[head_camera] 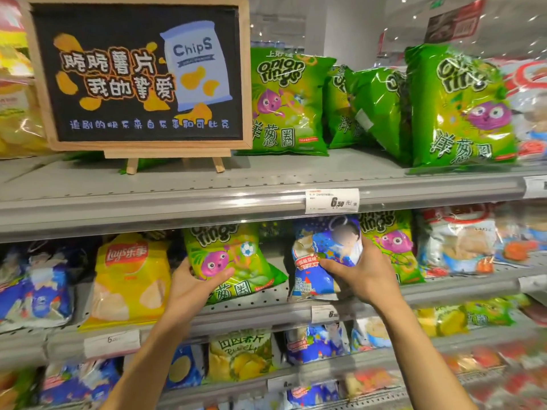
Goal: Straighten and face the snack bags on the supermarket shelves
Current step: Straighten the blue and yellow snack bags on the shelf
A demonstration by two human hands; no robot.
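- Two hands on middle shelf (266, 310) bags.
- Left hand (192, 287): fingers curled round green onion-rings bag (233, 255).
- Right hand (359, 272): fingers gripping blue snack bag (313, 276).

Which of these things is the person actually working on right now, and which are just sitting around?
In the job:
green onion ring bag, held by left hand
blue bag, held by right hand

Just there:
chalkboard sign
price tag
yellow chip bag

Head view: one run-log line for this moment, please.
left hand: grips green onion rings bag | right hand: grips blue snack bag | shelf: middle | facing: unfinished
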